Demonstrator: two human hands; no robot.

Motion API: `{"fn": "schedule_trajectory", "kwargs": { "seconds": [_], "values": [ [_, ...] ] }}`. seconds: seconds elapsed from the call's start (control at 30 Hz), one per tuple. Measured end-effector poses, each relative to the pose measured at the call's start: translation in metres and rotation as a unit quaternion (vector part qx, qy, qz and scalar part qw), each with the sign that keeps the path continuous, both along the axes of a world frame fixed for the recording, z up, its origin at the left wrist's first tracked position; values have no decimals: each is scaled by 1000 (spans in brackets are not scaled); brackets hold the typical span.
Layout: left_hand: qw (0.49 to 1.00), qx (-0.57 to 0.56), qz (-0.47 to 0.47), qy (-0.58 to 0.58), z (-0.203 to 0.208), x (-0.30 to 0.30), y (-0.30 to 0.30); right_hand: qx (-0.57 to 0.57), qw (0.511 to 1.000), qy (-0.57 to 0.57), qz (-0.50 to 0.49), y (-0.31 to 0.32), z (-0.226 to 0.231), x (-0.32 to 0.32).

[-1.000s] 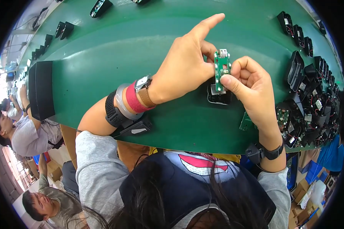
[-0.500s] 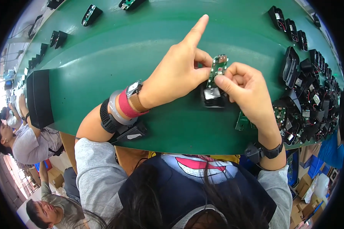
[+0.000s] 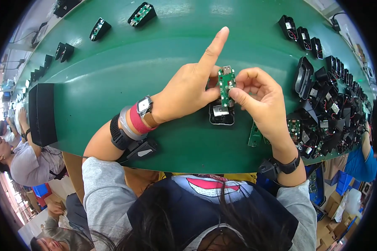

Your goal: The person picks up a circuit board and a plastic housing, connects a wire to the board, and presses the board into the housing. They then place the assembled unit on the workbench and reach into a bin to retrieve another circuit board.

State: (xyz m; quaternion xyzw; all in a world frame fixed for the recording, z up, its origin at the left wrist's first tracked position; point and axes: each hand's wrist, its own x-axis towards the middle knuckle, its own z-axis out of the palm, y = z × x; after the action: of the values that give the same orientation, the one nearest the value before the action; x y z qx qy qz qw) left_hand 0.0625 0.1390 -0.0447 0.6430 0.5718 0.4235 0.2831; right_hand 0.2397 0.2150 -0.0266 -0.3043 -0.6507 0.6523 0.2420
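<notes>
A small green circuit board (image 3: 226, 85) with a metal port at its far end is held between my hands, tilted over an open black housing (image 3: 222, 119). A silvery block (image 3: 220, 110) sits inside that housing. My left hand (image 3: 188, 85) has its index finger stretched out away from me, while its thumb and another finger close at the board's left edge; the fingertips are partly hidden. My right hand (image 3: 262, 94) pinches the board's right side between thumb and finger. Whether the housing rests on the table or is held, I cannot tell.
A heap of black housings and boards (image 3: 322, 121) lies at the right, with a loose green board (image 3: 254, 134) by my right forearm. Housings with boards (image 3: 142, 14) stand at the far left. A black box (image 3: 42, 113) stands at the left edge. People sit at left.
Both hands have shifted slightly left with the board and housing. The board now shows its face more fully, and the housing below is less covered. The whole view has also shifted a little.
</notes>
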Motion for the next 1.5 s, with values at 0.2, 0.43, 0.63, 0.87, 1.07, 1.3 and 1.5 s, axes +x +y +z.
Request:
{"fn": "schedule_trajectory", "kwargs": {
  "seconds": [0.2, 0.43, 0.63, 0.87, 1.07, 1.3, 1.5],
  "values": [
    [995, 9, 38, -90, 1, 1, 3, -161, 984, -52, 55, 13, 10, 8],
    [992, -56, 51, -105, 5, 1, -1, 138, 989, -57, 18, -4, -2, 3],
    [981, -111, 29, -154, 7, 2, 0, -4, 998, -54, 45, 2, -14, -2],
    [984, -116, -68, -116, 7, 1, -2, 62, 997, 36, -12, 4, -20, -6],
    [980, -138, -9, -147, 4, 4, -4, 75, 996, 50, -27, -2, -18, -8],
    [970, -178, -21, -162, 4, -7, -20, 77, 996, -6, 39, -3, -9, -5],
    [953, -184, -31, -239, -2, -8, -19, 201, 979, -4, 22, -2, -14, -7]
  ]
}}
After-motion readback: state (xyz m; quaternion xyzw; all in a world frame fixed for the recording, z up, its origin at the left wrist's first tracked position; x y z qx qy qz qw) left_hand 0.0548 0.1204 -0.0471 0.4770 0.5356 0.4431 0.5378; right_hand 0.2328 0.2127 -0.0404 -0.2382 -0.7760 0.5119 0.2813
